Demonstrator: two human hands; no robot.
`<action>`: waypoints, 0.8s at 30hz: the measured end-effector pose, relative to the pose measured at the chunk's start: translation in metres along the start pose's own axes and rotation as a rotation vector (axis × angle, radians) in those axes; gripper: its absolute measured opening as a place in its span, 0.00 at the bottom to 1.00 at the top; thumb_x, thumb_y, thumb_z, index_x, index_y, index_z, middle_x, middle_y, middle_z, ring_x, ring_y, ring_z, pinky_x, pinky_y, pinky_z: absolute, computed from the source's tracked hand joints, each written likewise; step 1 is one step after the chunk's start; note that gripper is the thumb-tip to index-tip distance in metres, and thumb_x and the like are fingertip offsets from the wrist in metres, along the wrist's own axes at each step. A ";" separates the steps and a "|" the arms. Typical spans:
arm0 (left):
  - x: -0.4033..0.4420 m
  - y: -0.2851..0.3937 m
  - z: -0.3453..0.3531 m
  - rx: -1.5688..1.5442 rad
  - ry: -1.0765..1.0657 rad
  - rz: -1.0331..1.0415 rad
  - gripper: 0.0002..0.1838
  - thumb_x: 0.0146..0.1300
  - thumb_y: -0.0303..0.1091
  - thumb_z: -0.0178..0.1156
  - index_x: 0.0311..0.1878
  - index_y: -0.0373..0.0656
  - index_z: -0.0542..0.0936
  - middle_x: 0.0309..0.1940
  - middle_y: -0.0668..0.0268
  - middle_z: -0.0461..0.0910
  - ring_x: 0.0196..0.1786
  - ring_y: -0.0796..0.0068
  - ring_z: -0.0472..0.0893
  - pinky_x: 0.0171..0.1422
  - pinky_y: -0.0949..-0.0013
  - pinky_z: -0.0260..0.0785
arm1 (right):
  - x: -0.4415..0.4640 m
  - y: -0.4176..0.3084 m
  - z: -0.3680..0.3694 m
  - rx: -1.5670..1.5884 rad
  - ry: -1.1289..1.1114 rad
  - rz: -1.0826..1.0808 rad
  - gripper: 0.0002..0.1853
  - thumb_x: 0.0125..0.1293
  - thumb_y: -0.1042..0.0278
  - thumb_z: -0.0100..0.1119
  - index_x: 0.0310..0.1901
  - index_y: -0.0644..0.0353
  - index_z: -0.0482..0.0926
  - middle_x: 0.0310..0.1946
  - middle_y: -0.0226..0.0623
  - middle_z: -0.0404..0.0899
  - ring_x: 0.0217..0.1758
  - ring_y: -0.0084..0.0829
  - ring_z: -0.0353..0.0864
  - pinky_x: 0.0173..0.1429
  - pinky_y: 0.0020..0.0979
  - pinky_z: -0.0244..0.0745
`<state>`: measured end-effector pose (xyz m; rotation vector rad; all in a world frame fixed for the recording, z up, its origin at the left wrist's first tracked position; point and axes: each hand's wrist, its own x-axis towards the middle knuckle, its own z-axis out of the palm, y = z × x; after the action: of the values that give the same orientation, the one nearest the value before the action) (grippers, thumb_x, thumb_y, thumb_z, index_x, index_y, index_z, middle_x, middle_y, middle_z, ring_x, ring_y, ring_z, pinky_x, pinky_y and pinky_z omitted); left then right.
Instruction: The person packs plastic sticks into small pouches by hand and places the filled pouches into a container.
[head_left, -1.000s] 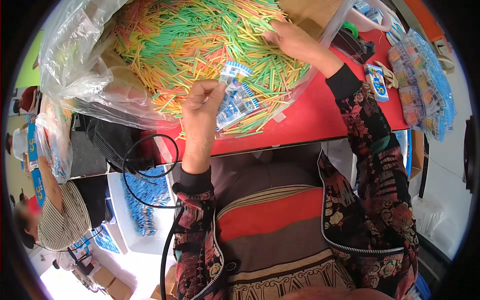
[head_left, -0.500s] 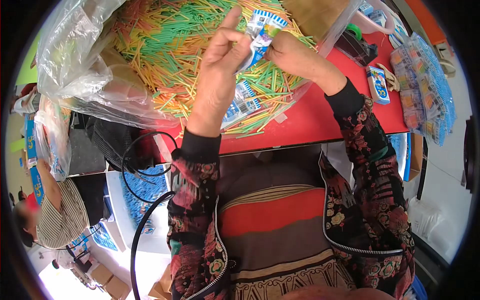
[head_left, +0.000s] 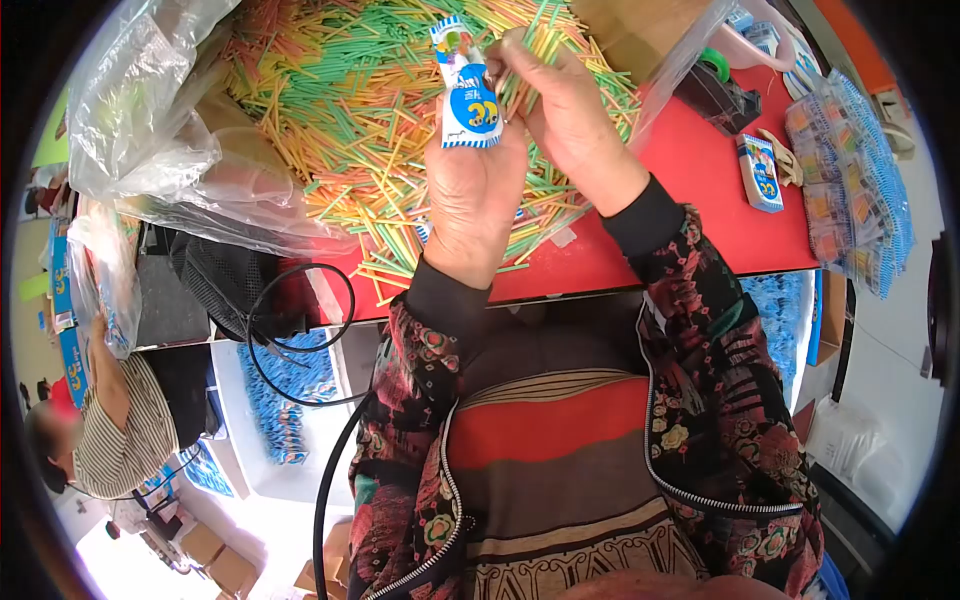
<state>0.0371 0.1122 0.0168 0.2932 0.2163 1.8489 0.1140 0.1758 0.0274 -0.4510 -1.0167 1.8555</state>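
Observation:
My left hand is closed on a small blue and white packet, which stands up above the palm with its printed front towards me. Right beside it, my right hand pinches a small bunch of thin green and yellow sticks close to the packet's side. Both hands are over a wide heap of thin coloured sticks, in green, yellow, orange and pink. How far the bunch reaches towards the packet is hidden by the fingers.
Clear plastic sheeting edges the heap on a red table. To the right are a tape dispenser, a small blue box and a stack of filled packets. A black cable loops at left, near another person.
The left hand has turned palm up, with the packet now upright. The right hand has moved slightly down and now shows a bunch of sticks. A packet lying on the heap is now mostly covered.

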 end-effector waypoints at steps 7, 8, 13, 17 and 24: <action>-0.005 0.002 0.002 -0.066 0.020 -0.001 0.13 0.66 0.34 0.48 0.48 0.38 0.75 0.46 0.64 0.78 0.53 0.69 0.74 0.67 0.67 0.57 | -0.016 0.003 0.020 -0.181 0.112 -0.126 0.10 0.67 0.66 0.56 0.45 0.63 0.74 0.37 0.31 0.78 0.41 0.19 0.75 0.46 0.23 0.71; -0.006 0.003 0.004 -0.051 -0.008 -0.001 0.13 0.66 0.34 0.48 0.48 0.39 0.75 0.46 0.64 0.78 0.53 0.70 0.74 0.67 0.65 0.57 | -0.019 0.000 0.021 -0.237 0.104 -0.112 0.11 0.67 0.64 0.56 0.45 0.62 0.75 0.37 0.31 0.79 0.41 0.18 0.75 0.45 0.22 0.70; -0.013 0.013 0.010 -0.011 0.073 -0.008 0.12 0.67 0.36 0.47 0.46 0.40 0.75 0.46 0.62 0.78 0.52 0.70 0.74 0.67 0.60 0.57 | -0.020 -0.006 0.015 -0.476 0.108 -0.132 0.14 0.68 0.58 0.55 0.45 0.62 0.76 0.37 0.30 0.80 0.37 0.16 0.75 0.42 0.22 0.68; -0.020 0.033 0.004 0.119 0.112 -0.058 0.10 0.68 0.37 0.48 0.42 0.41 0.75 0.44 0.61 0.79 0.49 0.69 0.76 0.64 0.60 0.61 | -0.017 -0.013 -0.004 -0.493 0.075 -0.112 0.18 0.69 0.55 0.53 0.48 0.63 0.76 0.34 0.30 0.80 0.33 0.18 0.75 0.40 0.21 0.67; -0.024 0.052 -0.001 0.373 0.073 0.032 0.03 0.67 0.28 0.55 0.39 0.41 0.76 0.37 0.67 0.80 0.42 0.79 0.76 0.51 0.75 0.67 | -0.010 -0.019 -0.012 -0.741 -0.035 -0.057 0.16 0.71 0.57 0.49 0.49 0.62 0.74 0.34 0.31 0.80 0.32 0.19 0.76 0.36 0.23 0.71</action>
<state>-0.0035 0.0740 0.0291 0.4876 0.6128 1.8464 0.1376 0.1766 0.0347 -0.8081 -1.7163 1.3885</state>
